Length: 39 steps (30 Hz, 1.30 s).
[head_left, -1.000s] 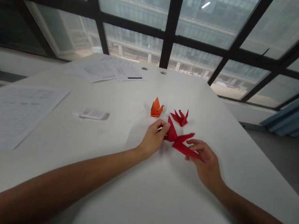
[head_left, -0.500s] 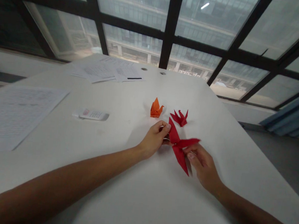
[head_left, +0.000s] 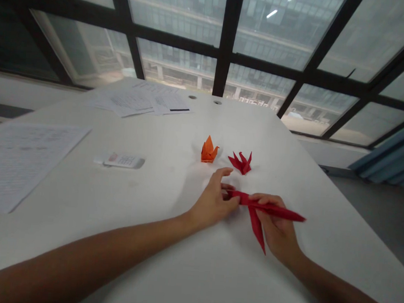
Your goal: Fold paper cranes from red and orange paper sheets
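Note:
A red origami piece (head_left: 243, 198) with long pointed arms is held just above the white table. My left hand (head_left: 212, 200) has its left end between thumb and fingers, while the index finger is raised off the paper. My right hand (head_left: 278, 228) grips the piece near its middle, thumb and fingers pressed on the folds. One red point sticks out to the right over this hand and another slants down toward me. Just beyond my hands sit a small red paper crane (head_left: 242, 163) and an orange paper crane (head_left: 208, 151).
A white tube with printed lettering (head_left: 123, 161) lies left of my hands. Printed sheets rest at the table's left side (head_left: 24, 162) and far end (head_left: 139, 98). Windows (head_left: 180, 64) stand behind the table (head_left: 165, 278), and a blue curtain (head_left: 391, 155) hangs at the right.
The red origami piece has been turned, so one point now reaches farther right. My left index finger has lifted off it, and my right hand has closed nearer its middle.

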{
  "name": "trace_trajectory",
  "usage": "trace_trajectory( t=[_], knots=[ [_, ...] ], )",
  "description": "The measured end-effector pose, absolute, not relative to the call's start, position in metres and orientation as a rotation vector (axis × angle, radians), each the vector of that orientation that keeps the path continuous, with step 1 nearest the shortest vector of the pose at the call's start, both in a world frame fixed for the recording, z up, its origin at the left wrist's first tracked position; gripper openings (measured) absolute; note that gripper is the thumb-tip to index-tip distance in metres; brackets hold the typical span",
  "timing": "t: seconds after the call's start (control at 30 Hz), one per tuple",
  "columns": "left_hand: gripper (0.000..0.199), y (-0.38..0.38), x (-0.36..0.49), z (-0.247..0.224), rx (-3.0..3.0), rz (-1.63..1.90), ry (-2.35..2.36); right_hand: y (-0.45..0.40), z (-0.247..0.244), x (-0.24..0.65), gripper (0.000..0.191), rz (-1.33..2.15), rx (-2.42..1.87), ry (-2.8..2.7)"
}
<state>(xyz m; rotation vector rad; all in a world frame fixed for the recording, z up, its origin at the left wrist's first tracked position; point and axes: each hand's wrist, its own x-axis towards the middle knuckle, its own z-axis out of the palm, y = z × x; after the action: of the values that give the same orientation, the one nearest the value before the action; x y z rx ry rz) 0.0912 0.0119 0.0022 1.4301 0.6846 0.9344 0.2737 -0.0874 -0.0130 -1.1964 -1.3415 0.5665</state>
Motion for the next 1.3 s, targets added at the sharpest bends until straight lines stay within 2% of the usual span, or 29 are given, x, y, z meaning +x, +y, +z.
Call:
trace_trajectory(
  t=[0.03, 0.07, 0.13, 0.2, 0.27, 0.37, 0.53, 0.8, 1.3],
  knots=[
    [0.059, 0.01, 0.088, 0.005, 1.626, 0.994, 0.671, -0.087, -0.014, 0.273, 0.01, 0.579, -1.258, -1.282],
    [0.047, 0.007, 0.086, 0.009, 1.804, 0.998, 0.611, -0.086, -0.014, 0.273, 0.014, 0.58, -1.321, -1.241],
    [0.024, 0.004, 0.081, 0.014, 1.981, 0.858, 0.459, -0.085, -0.012, 0.272, 0.021, 0.6, -1.403, -1.201],
    [0.019, 0.003, 0.08, 0.015, 1.945, 0.642, 0.37, -0.086, -0.01, 0.27, 0.024, 0.707, -1.403, -1.165],
    [0.021, 0.003, 0.082, 0.013, 1.842, 0.517, 0.37, -0.087, -0.009, 0.267, 0.03, 0.849, -1.38, -1.122],
    [0.024, 0.006, 0.088, 0.006, 1.652, 0.524, 0.443, -0.087, -0.011, 0.266, 0.039, 0.957, -1.345, -1.056],
    [0.026, 0.018, 0.094, 0.001, 1.383, 0.655, 0.497, -0.082, -0.01, 0.271, 0.032, 1.085, -1.26, -1.153],
    [0.029, 0.024, 0.095, 0.002, 1.267, 0.666, 0.525, -0.08, -0.006, 0.272, 0.04, 1.047, -1.332, -1.2],
    [0.027, 0.026, 0.096, 0.003, 1.294, 0.693, 0.515, -0.078, -0.008, 0.274, 0.04, 1.01, -1.368, -1.222]
  ],
)
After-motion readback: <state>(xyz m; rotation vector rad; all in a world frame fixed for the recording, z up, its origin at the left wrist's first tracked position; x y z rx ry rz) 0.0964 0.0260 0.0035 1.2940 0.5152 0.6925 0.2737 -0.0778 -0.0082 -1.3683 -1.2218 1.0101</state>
